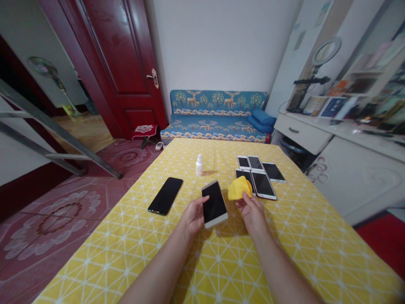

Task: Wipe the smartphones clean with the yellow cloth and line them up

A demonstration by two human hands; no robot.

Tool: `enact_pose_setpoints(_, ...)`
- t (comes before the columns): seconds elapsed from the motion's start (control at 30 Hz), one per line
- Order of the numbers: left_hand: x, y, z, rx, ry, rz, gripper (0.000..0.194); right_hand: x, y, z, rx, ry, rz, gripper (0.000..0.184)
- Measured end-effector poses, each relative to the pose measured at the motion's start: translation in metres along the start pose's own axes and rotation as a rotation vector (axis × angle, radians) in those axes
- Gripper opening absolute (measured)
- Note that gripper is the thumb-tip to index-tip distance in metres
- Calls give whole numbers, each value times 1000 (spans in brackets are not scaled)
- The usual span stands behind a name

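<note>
My left hand (193,214) grips a white-edged smartphone (214,204) by its left side, thumb over the dark screen, the phone tilted above the table. Between the thumb and fingers of my right hand (252,211) is a yellow cloth (239,188), bunched and held just right of that phone. The cloth partly covers one phone (245,173) of a group behind it. A black smartphone (166,196) lies to the left of my left hand. Beyond the held phone stands a small white spray bottle (199,165), upright.
Several phones, among them a large white-framed one (263,184), lie at the table's right. The table wears a yellow patterned cloth (126,253). Behind it is a blue sofa (215,122); a white cabinet (363,169) stands right, a metal ladder-like frame (63,137) left.
</note>
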State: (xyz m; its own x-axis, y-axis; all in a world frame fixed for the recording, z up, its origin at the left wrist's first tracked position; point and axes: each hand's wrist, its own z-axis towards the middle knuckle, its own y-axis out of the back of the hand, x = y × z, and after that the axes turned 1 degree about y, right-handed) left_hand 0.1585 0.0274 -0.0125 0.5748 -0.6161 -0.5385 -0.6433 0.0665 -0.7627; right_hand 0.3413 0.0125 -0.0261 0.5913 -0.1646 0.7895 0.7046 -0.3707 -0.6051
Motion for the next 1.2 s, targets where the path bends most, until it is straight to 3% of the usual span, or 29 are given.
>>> enact_pose_setpoints(0.2,-2,-2,-4,419,82,-104,65,-3,1,3,-33,68,-28,31)
enact_pose_setpoints(0.37,1,3,-7,563,259,-114,72,-3,6,0,-117,313,-365,31)
enact_pose_setpoints(0.5,6,3,-5,552,289,-64,64,3,5,-5,-126,414,-589,35)
enact_pose_setpoints(0.67,14,-4,-7,440,222,116,66,3,3,-7,-84,450,-705,36)
enact_pose_setpoints(0.93,23,-4,-7,440,154,161,51,-2,2,-11,-19,524,-754,34)
enact_pose_setpoints(1.2,22,-9,-13,439,140,320,56,2,-3,-21,178,661,-748,27)
